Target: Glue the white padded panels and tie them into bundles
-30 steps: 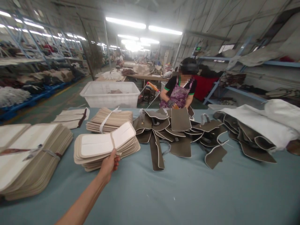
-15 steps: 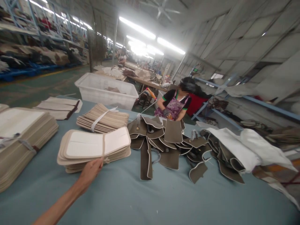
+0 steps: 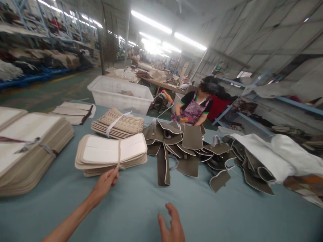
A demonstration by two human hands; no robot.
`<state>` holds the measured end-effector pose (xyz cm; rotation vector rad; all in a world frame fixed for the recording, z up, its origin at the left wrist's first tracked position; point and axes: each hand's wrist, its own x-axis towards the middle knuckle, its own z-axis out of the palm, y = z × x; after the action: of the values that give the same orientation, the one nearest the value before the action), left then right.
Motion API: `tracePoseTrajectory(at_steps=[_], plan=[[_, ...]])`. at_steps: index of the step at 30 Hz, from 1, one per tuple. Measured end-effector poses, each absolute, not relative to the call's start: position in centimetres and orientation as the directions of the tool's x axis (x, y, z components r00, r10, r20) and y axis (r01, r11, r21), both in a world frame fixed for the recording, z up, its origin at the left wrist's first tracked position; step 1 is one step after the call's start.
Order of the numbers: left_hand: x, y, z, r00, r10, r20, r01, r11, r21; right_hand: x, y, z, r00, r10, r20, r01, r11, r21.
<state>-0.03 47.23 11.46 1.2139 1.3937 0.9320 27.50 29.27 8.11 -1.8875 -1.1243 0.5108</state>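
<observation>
A bundle of beige, rounded panels (image 3: 101,149) with white backing lies on the table, tied round with a thin beige strip (image 3: 119,151). At the bundle's front edge, my left hand (image 3: 107,181) is closed in a pinch by the knot, on the strip's end. My right hand (image 3: 172,226) has come in at the bottom of the view, fingers apart and holding nothing. Right of the bundle spreads a heap of olive-brown cut pieces (image 3: 192,136) with pale edges, some with grey-wrapped handles. Behind it sits another beige stack (image 3: 121,125) with a white band.
A taller tied stack (image 3: 32,151) stands at the left, near a folded beige piece (image 3: 72,112). White sheeting (image 3: 262,154) covers more brown pieces at the right. Beyond the blue-green table (image 3: 141,201) are a white bin (image 3: 121,97) and a co-worker (image 3: 194,107) in a purple apron.
My right hand has entered from the bottom edge. The view has shifted, so the table's things sit farther right. My left hand stays at the strip's knot.
</observation>
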Motion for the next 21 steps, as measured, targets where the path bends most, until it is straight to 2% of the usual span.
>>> tracePoseTrajectory(at_steps=[3, 6, 11, 17, 21], plan=[[0.1, 46.0, 11.1, 0.008, 0.977, -0.212, 0.180, 0.207, 0.962, 23.8, 32.2, 7.9, 0.334, 0.939, -0.083, 0.339, -0.202, -0.919], [-0.3, 45.2, 11.5, -0.015, 0.978, -0.206, 0.179, 0.205, 0.962, 19.4, 36.2, 8.6, 0.239, 0.965, -0.109, 0.233, -0.166, -0.958], [-1.8, 45.7, 12.7, -0.046, 0.984, -0.171, 0.212, 0.177, 0.961, 14.2, 42.5, 10.0, 0.191, 0.974, -0.126, 0.207, -0.165, -0.964], [-2.7, 46.9, 12.7, -0.064, 0.988, -0.140, 0.243, 0.152, 0.958, 11.5, 46.1, 10.8, 0.129, 0.980, -0.148, 0.356, -0.186, -0.916], [-2.7, 46.4, 12.3, -0.041, 0.990, -0.137, 0.273, 0.143, 0.951, 10.5, 46.9, 10.1, 0.127, 0.984, -0.126, 0.298, -0.159, -0.941]])
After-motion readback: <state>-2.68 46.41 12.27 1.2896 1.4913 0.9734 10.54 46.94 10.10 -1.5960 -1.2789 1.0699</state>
